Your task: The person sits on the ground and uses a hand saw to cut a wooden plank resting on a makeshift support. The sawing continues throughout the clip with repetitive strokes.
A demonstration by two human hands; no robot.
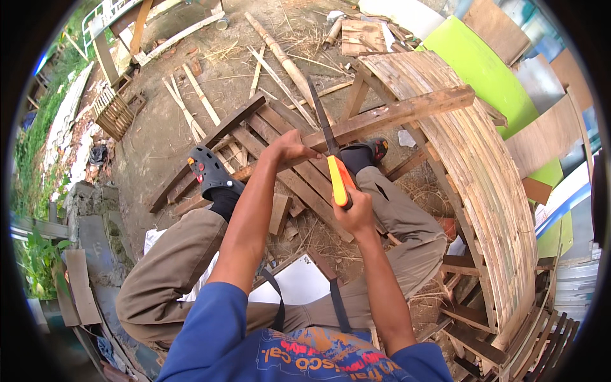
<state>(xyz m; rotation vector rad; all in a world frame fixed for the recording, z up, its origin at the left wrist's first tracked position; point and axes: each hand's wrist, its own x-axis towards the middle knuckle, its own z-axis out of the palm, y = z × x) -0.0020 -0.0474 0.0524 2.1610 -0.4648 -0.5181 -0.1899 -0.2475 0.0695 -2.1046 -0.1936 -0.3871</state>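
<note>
My right hand (pixel 355 213) is closed round the yellow-and-orange handle of a handsaw (pixel 324 124). Its dark blade points away from me and crosses a long wooden beam (pixel 407 114). Just left of the blade, my left hand (pixel 294 149) grips the beam, its thumb reaching toward the saw. The beam runs from between my feet up to the right, its far end over a bamboo-slatted bench (pixel 464 159). Below it lies a slatted wooden frame (pixel 309 184). Whether the teeth have cut into the beam I cannot tell.
My clog-covered left foot (pixel 213 170) rests on the frame. Loose bamboo poles (pixel 280 54) and sticks lie beyond it. A wooden crate (pixel 112 113) stands at the left. Green and brown panels (pixel 477 70) lean behind the bench. A wood offcut (pixel 279 213) lies between my legs.
</note>
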